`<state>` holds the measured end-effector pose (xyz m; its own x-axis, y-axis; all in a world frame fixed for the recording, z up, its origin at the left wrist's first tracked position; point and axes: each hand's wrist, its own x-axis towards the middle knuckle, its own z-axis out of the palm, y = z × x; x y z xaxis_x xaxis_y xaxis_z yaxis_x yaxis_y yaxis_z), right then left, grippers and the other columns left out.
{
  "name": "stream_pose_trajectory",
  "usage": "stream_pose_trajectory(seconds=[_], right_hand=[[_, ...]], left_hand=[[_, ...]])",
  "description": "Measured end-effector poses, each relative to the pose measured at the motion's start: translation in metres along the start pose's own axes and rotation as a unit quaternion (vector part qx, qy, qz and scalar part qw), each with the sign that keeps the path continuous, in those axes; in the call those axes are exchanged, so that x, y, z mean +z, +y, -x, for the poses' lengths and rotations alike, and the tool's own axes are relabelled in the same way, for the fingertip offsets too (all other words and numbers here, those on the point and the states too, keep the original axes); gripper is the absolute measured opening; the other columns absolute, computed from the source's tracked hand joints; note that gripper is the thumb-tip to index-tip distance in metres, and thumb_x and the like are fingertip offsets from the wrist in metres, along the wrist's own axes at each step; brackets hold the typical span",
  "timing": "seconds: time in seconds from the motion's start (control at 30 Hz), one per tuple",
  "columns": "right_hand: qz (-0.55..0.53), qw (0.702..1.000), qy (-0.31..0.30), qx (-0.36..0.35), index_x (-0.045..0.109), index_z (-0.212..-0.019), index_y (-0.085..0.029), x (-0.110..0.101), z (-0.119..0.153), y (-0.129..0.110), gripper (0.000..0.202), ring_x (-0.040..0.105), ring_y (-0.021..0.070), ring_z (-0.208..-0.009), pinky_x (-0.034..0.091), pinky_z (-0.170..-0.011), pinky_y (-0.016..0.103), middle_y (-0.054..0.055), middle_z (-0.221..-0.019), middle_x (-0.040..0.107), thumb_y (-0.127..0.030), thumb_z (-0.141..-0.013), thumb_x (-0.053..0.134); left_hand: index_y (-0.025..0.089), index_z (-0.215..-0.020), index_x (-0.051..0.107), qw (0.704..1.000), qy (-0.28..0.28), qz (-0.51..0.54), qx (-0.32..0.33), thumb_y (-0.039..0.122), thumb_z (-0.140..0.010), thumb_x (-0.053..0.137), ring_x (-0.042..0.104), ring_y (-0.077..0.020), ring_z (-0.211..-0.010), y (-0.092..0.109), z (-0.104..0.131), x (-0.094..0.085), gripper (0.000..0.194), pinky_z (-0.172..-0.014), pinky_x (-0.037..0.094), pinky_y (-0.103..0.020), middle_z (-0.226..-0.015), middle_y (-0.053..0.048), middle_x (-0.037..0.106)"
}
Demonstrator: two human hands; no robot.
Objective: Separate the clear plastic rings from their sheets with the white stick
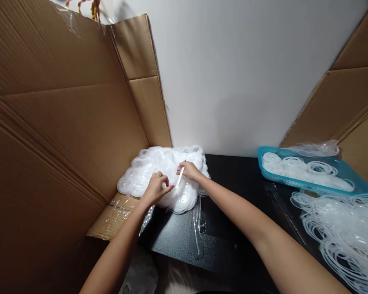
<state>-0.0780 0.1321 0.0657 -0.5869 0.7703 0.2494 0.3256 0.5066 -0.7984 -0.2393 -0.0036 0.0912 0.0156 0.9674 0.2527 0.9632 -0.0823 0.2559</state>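
Note:
My left hand (157,187) is over the front of a heap of white, translucent rings bundled in clear plastic (141,169). Its fingers are curled and the thumb and index finger come close together; whatever lies between them is too small to make out. Just to the right, my right hand (189,170) grips a slim white stick (180,178) with a small dark tip at its upper end. The stick slants down toward my left thumb, over the bundled rings. Its exact kind does not show.
The black table (233,175) runs below a white wall. A tall cardboard panel (64,122) encloses the left side. At right are a blue plastic basket (306,188) holding ring bundles and a loose pile of clear rings (343,228). Clear tape strips (197,224) cling to the table.

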Motion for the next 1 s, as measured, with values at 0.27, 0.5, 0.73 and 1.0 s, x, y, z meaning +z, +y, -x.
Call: stream_pose_trajectory(seconds=[0.27,0.5,0.73,1.0], right_hand=[[-0.140,0.972,0.058,-0.180,0.066,-0.078,-0.019,-0.071,0.063,-0.072,0.022,0.058,0.0155,-0.073,0.046,-0.074,0.031,0.001,-0.076,0.064,-0.039,-0.084,0.074],[-0.154,0.983,-0.095,-0.010,0.073,-0.082,-0.018,-0.198,0.142,-0.114,0.031,0.056,0.0126,-0.061,0.043,-0.055,0.024,0.001,-0.072,0.066,-0.040,-0.065,0.087],[-0.105,0.982,-0.080,0.136,0.077,-0.086,-0.020,-0.205,0.191,-0.049,0.025,0.066,0.0213,-0.081,0.052,-0.077,0.033,0.005,-0.086,0.074,-0.043,-0.075,0.074],[-0.118,0.983,-0.064,0.127,0.073,-0.088,-0.019,-0.074,0.248,0.005,0.033,0.063,0.0203,-0.080,0.049,-0.076,0.031,0.003,-0.084,0.069,-0.045,-0.070,0.081]], left_hand=[[0.020,-0.102,0.062,0.968,-0.040,0.208,0.132,0.046,-0.075,0.078,0.063,-0.0213,-0.089,0.047,-0.036,-0.063,0.041,-0.086,0.048,-0.039,-0.093,-0.003,0.065],[0.021,-0.080,0.056,0.894,-0.031,0.428,0.127,0.052,-0.089,0.061,0.047,-0.0085,-0.043,0.131,-0.032,-0.147,0.032,-0.040,0.040,-0.021,-0.058,0.004,0.051],[0.021,-0.081,0.062,0.907,-0.193,0.375,-0.007,0.042,-0.094,0.054,0.040,-0.0062,-0.038,0.142,-0.061,-0.097,0.027,-0.035,0.033,-0.019,-0.064,0.000,0.057],[0.015,-0.076,0.059,0.940,-0.052,0.313,-0.128,0.022,-0.086,0.047,0.025,-0.0049,-0.036,0.088,-0.104,-0.020,0.017,-0.037,0.015,-0.020,-0.063,-0.002,0.065]])
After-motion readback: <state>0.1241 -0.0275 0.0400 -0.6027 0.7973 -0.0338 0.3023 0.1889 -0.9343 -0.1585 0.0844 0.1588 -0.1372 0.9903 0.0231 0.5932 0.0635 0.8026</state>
